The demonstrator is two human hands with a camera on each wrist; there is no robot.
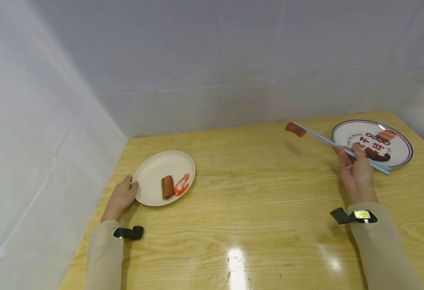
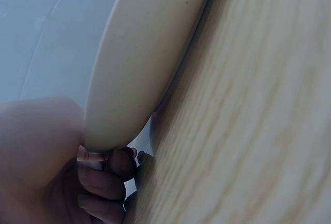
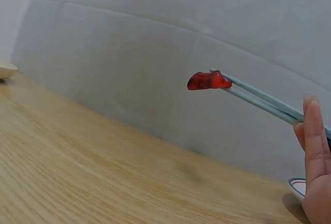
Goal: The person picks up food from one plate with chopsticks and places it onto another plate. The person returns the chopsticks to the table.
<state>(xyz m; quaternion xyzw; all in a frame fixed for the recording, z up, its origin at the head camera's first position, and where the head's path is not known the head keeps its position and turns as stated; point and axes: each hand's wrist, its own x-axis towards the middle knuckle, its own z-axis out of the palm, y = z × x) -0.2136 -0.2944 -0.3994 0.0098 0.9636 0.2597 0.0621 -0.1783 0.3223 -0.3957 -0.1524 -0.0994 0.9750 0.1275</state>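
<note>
My right hand (image 1: 357, 173) holds a pair of light blue chopsticks (image 1: 322, 138). Their tips pinch a glossy dark-red piece of food (image 3: 208, 80), raised above the table left of the patterned plate. At the left, my left hand (image 1: 122, 195) grips the near-left rim of a cream plate (image 1: 150, 171), thumb at the rim and fingers curled beneath it in the left wrist view. On that plate lie a brown block-shaped piece of food (image 1: 167, 187) and, beside it, a red-and-white shrimp-like piece (image 1: 181, 184).
A white plate with a dark rim and red print (image 1: 346, 131) stands at the far right, partly behind the right hand. It bears a dark brown curved piece (image 1: 377, 154) and an orange-brown piece (image 1: 386, 135). White sheeting (image 1: 197, 60) rises behind the wooden table (image 1: 241, 201).
</note>
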